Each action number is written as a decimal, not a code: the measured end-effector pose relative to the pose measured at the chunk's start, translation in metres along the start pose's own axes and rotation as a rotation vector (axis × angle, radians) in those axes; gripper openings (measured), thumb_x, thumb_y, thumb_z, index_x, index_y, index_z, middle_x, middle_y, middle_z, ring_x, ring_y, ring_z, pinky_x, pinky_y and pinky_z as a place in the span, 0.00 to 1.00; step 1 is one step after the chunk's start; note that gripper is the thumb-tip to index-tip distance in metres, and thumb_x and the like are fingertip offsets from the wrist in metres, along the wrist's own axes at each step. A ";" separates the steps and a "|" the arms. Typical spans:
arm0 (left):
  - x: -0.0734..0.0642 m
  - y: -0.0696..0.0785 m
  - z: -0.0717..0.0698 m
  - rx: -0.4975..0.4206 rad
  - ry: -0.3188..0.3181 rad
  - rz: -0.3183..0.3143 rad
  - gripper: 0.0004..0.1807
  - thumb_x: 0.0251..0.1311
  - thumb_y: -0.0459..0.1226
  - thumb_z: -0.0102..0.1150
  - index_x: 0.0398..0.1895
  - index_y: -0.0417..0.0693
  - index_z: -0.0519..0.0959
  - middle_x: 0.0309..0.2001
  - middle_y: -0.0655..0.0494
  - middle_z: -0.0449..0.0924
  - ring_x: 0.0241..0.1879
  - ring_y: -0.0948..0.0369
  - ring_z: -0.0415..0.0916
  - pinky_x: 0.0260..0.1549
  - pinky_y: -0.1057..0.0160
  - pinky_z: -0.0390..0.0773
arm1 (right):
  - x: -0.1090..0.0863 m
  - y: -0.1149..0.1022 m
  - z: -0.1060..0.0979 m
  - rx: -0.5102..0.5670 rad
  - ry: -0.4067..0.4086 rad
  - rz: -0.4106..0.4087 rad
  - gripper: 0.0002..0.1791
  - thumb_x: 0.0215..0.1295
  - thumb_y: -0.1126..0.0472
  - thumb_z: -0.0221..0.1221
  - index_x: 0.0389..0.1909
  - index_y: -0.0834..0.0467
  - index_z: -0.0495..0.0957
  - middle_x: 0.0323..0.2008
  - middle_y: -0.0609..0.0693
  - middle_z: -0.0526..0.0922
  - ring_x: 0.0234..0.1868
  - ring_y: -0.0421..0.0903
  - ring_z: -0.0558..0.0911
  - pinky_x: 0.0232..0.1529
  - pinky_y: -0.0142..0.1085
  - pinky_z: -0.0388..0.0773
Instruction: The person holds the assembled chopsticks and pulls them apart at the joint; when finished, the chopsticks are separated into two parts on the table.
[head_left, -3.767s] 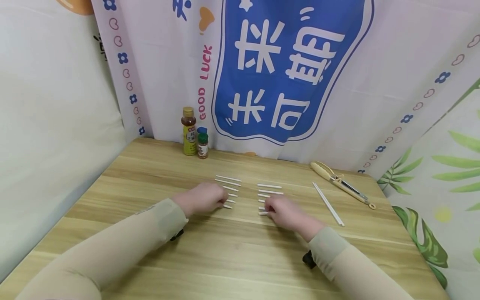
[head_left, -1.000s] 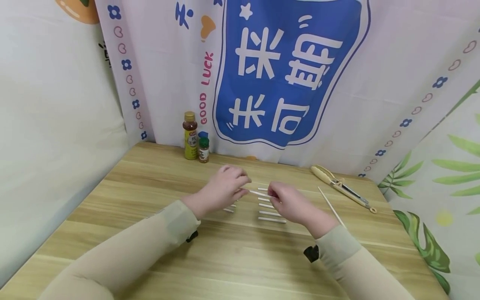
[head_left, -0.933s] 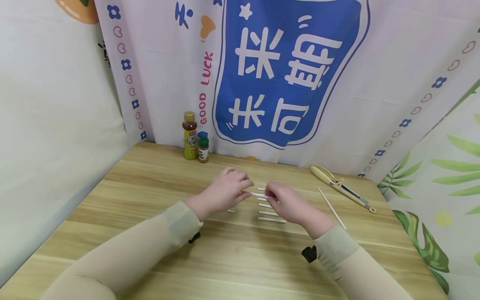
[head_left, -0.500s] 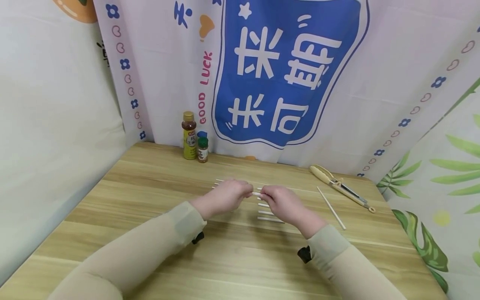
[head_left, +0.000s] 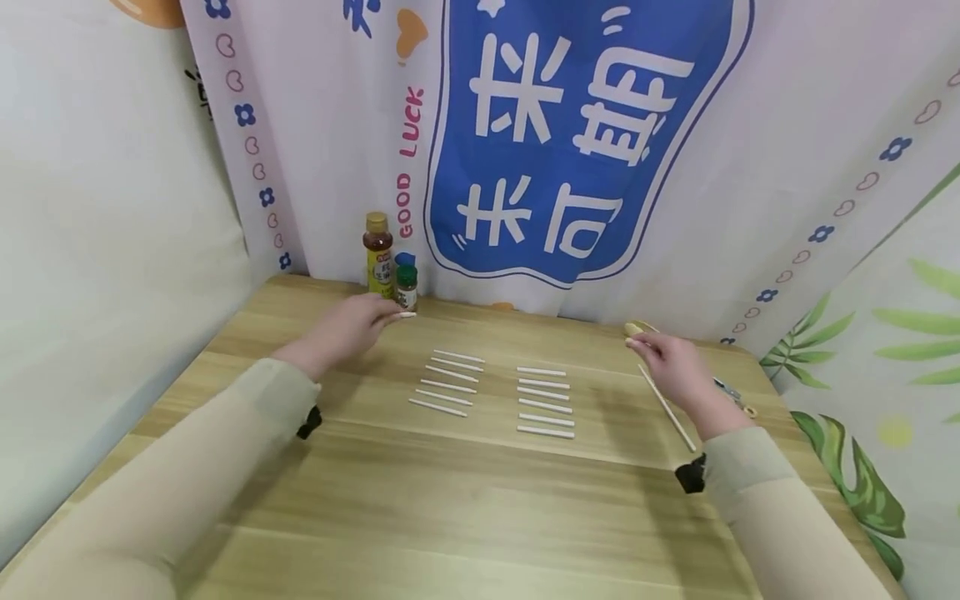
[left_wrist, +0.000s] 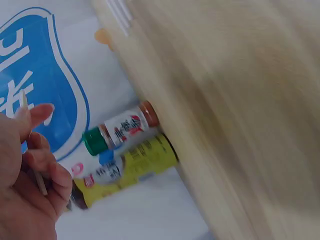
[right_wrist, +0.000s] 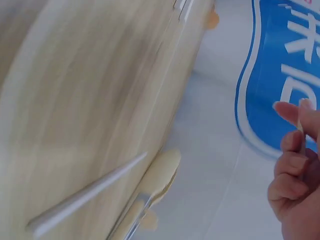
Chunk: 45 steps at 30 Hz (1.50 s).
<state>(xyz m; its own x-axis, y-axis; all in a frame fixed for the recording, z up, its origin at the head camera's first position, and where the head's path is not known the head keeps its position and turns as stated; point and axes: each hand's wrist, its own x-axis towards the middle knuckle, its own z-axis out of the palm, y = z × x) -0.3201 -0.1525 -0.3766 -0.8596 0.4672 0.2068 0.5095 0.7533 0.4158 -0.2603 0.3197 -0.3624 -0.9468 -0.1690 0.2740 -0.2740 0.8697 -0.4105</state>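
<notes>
In the head view my left hand [head_left: 348,329] pinches a short white chopstick piece [head_left: 405,315], held in the air before the two bottles. My right hand [head_left: 675,371] is raised over the right side of the table and pinches another chopstick piece [head_left: 630,343]; its thin end also shows between finger and thumb in the right wrist view. Two columns of several short white pieces lie between the hands, a left column [head_left: 450,384] and a right column [head_left: 545,407]. One long white chopstick [head_left: 667,408] lies below the right hand.
Cream kitchen tongs [right_wrist: 162,172] lie near the table's back right edge, partly hidden by the right hand in the head view. At the back left stand a tall yellow-labelled bottle [head_left: 378,258] and a small green-capped jar [left_wrist: 127,127]. A printed curtain [head_left: 517,167] hangs behind.
Half a second ago both hands gripped one white stick over the columns; now they are far apart, each with a piece. Of two long chopsticks at the right 3.8 seconds ago, one lies there.
</notes>
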 end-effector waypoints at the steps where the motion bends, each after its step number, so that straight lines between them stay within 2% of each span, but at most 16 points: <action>1: 0.004 0.000 0.001 -0.001 -0.036 0.001 0.17 0.71 0.31 0.50 0.59 0.41 0.77 0.56 0.40 0.77 0.56 0.44 0.73 0.57 0.42 0.69 | 0.005 -0.001 0.003 0.002 -0.029 -0.018 0.14 0.76 0.63 0.51 0.53 0.66 0.79 0.47 0.65 0.82 0.46 0.62 0.80 0.49 0.58 0.74; 3: 0.014 0.006 0.008 -0.042 -0.111 -0.010 0.21 0.69 0.28 0.48 0.63 0.42 0.74 0.60 0.43 0.74 0.59 0.46 0.71 0.59 0.44 0.67 | 0.014 -0.008 0.016 0.020 -0.090 -0.057 0.14 0.74 0.66 0.51 0.54 0.67 0.78 0.45 0.64 0.82 0.44 0.61 0.80 0.48 0.56 0.74; 5: 0.026 0.014 0.021 -0.086 -0.147 -0.019 0.22 0.67 0.26 0.47 0.63 0.43 0.75 0.59 0.46 0.76 0.59 0.49 0.71 0.60 0.47 0.68 | 0.025 -0.017 0.032 0.056 -0.137 -0.077 0.14 0.73 0.70 0.50 0.54 0.69 0.77 0.41 0.63 0.82 0.41 0.57 0.80 0.45 0.53 0.75; 8: 0.046 0.025 0.040 -0.080 -0.140 -0.004 0.16 0.69 0.29 0.51 0.56 0.43 0.80 0.50 0.51 0.81 0.52 0.53 0.76 0.56 0.51 0.72 | 0.039 -0.028 0.053 0.093 -0.166 -0.059 0.11 0.72 0.72 0.50 0.48 0.70 0.78 0.32 0.59 0.81 0.34 0.52 0.78 0.39 0.48 0.75; 10: 0.058 0.030 0.051 -0.059 -0.132 -0.005 0.13 0.69 0.31 0.53 0.52 0.43 0.82 0.47 0.52 0.83 0.50 0.54 0.78 0.54 0.53 0.73 | 0.049 -0.034 0.064 0.092 -0.173 -0.029 0.08 0.72 0.72 0.51 0.45 0.68 0.78 0.31 0.56 0.81 0.33 0.50 0.78 0.37 0.46 0.75; 13: 0.072 0.035 0.067 -0.043 -0.155 -0.014 0.10 0.67 0.31 0.56 0.47 0.43 0.84 0.44 0.53 0.83 0.46 0.55 0.78 0.51 0.54 0.75 | 0.059 -0.039 0.078 0.070 -0.197 -0.012 0.05 0.70 0.70 0.54 0.40 0.67 0.79 0.31 0.53 0.80 0.33 0.50 0.78 0.38 0.45 0.75; 17: 0.083 0.037 0.085 -0.030 -0.203 -0.004 0.08 0.65 0.30 0.57 0.42 0.43 0.85 0.40 0.54 0.83 0.42 0.56 0.78 0.48 0.55 0.76 | 0.065 -0.041 0.096 0.038 -0.248 -0.001 0.03 0.68 0.68 0.59 0.37 0.63 0.81 0.31 0.51 0.80 0.34 0.48 0.77 0.40 0.44 0.75; 20: 0.086 0.036 0.095 -0.007 -0.211 0.014 0.07 0.63 0.30 0.59 0.38 0.46 0.85 0.39 0.56 0.82 0.41 0.58 0.77 0.47 0.56 0.76 | 0.065 -0.040 0.107 0.028 -0.261 0.000 0.02 0.66 0.68 0.61 0.33 0.60 0.82 0.30 0.49 0.79 0.33 0.47 0.76 0.39 0.42 0.74; 25: 0.087 0.036 0.101 0.000 -0.207 0.016 0.06 0.62 0.30 0.60 0.34 0.48 0.84 0.37 0.58 0.82 0.40 0.58 0.77 0.46 0.55 0.75 | 0.063 -0.039 0.118 0.014 -0.257 -0.015 0.03 0.64 0.69 0.63 0.32 0.59 0.82 0.29 0.48 0.78 0.33 0.46 0.75 0.39 0.42 0.73; 34: 0.089 0.042 0.099 0.024 -0.232 -0.005 0.05 0.62 0.30 0.62 0.33 0.49 0.84 0.35 0.58 0.81 0.38 0.59 0.75 0.45 0.57 0.74 | 0.065 -0.045 0.119 0.052 -0.269 0.028 0.03 0.63 0.69 0.62 0.32 0.59 0.82 0.27 0.49 0.77 0.32 0.47 0.75 0.38 0.42 0.73; 38: 0.090 0.043 0.100 0.025 -0.253 -0.030 0.07 0.62 0.29 0.60 0.32 0.50 0.84 0.34 0.60 0.80 0.37 0.60 0.75 0.44 0.58 0.74 | 0.064 -0.039 0.114 0.131 -0.255 0.063 0.02 0.67 0.67 0.61 0.36 0.62 0.80 0.29 0.52 0.78 0.30 0.47 0.76 0.34 0.40 0.74; 41: 0.089 0.042 0.101 0.014 -0.261 -0.041 0.09 0.61 0.27 0.58 0.32 0.50 0.84 0.33 0.60 0.80 0.37 0.59 0.74 0.43 0.58 0.74 | 0.063 -0.029 0.099 0.146 -0.195 0.075 0.04 0.66 0.68 0.59 0.38 0.67 0.79 0.31 0.57 0.80 0.31 0.51 0.79 0.35 0.43 0.77; 43: 0.088 0.041 0.101 0.004 -0.261 -0.036 0.10 0.60 0.26 0.56 0.32 0.49 0.84 0.33 0.59 0.80 0.37 0.59 0.75 0.43 0.59 0.75 | 0.061 -0.019 0.079 0.085 -0.180 0.109 0.06 0.65 0.68 0.59 0.39 0.68 0.78 0.33 0.60 0.81 0.33 0.55 0.80 0.36 0.47 0.78; 45: 0.089 0.038 0.101 0.008 -0.253 -0.023 0.11 0.59 0.25 0.56 0.31 0.49 0.83 0.33 0.59 0.80 0.37 0.59 0.74 0.43 0.59 0.75 | 0.056 -0.004 0.057 -0.041 -0.176 0.135 0.06 0.61 0.68 0.60 0.37 0.67 0.77 0.33 0.59 0.80 0.35 0.55 0.79 0.39 0.49 0.77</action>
<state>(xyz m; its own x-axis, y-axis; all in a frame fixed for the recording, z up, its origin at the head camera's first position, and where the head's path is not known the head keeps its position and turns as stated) -0.3729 -0.0355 -0.4316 -0.8348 0.5496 -0.0312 0.4907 0.7686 0.4105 -0.3218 0.2804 -0.3946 -0.9903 -0.1247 0.0609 -0.1387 0.9074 -0.3967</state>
